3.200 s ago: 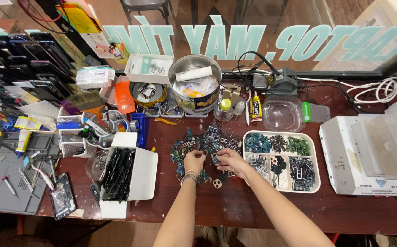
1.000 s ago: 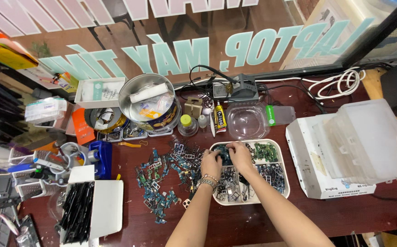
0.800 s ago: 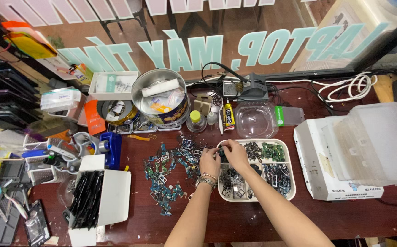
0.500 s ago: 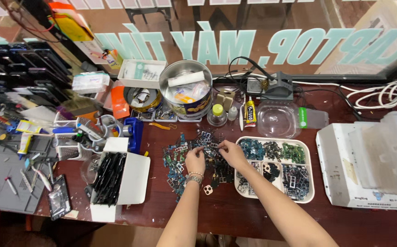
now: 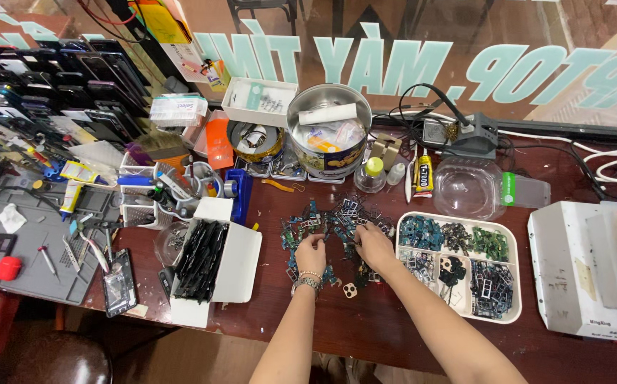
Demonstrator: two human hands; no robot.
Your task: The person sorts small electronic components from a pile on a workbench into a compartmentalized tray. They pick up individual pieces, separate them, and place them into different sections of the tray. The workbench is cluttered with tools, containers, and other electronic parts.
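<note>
Small blue and silver metal phone parts (image 5: 326, 224) lie in a loose pile on the dark red wooden table (image 5: 365, 334), in front of the person and just left of a white compartment tray (image 5: 514, 313). Both hands are down in this pile. The left hand (image 5: 311, 254), with a beaded bracelet (image 5: 308, 279) at its wrist, has its fingers curled onto the pieces at the pile's near edge; whether it pinches one cannot be told. The right hand (image 5: 374, 245) rests close beside it, fingers bent down among the parts, and its grip is likewise unclear. A small pale plate with round holes (image 5: 350, 290) lies apart on the table, just in front of the hands. The tray holds sorted heaps of blue, green, black and silver parts in separate sections. Left of the pile stands an open white cardboard box of black strips (image 5: 209, 259). Behind the pile sit a round metal tin (image 5: 328, 135) full of packets, a clear plastic dome (image 5: 465, 188) and a small glue tube (image 5: 423, 174).
</note>
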